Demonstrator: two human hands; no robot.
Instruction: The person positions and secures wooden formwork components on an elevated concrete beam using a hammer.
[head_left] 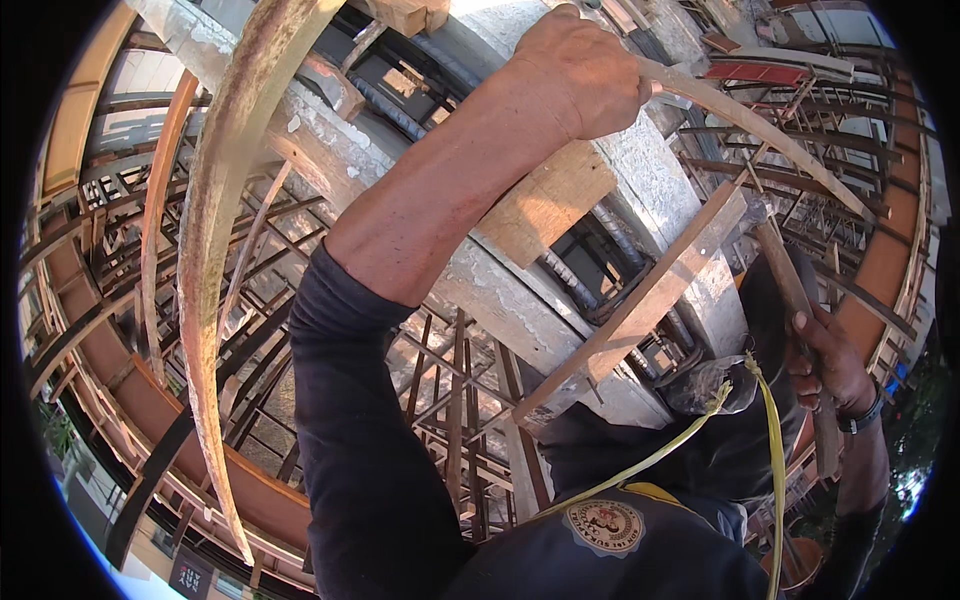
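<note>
My left hand (590, 75) reaches forward over the timber formwork, its fingers closed around a long wooden strip (765, 125) that runs off to the right. At the right, my right hand (832, 362) is wrapped around the wooden handle of a hammer (786, 272). The hammer's head is up beside the far end of a wooden crosspiece (650, 290), which lies across the formwork with nails sticking out near its near end. Below my left forearm, a short wooden block (550, 205) spans two weathered boards (500, 285). Ribbed steel bars (570, 278) run between these boards.
A dark plastic bag (712, 385) sits at the formwork's near end. Yellow straps (650, 455) hang before my chest. At the left a long plank (210, 230) rises close by. Many crossing poles stand below, with orange-brown boards (270, 490) around the edge.
</note>
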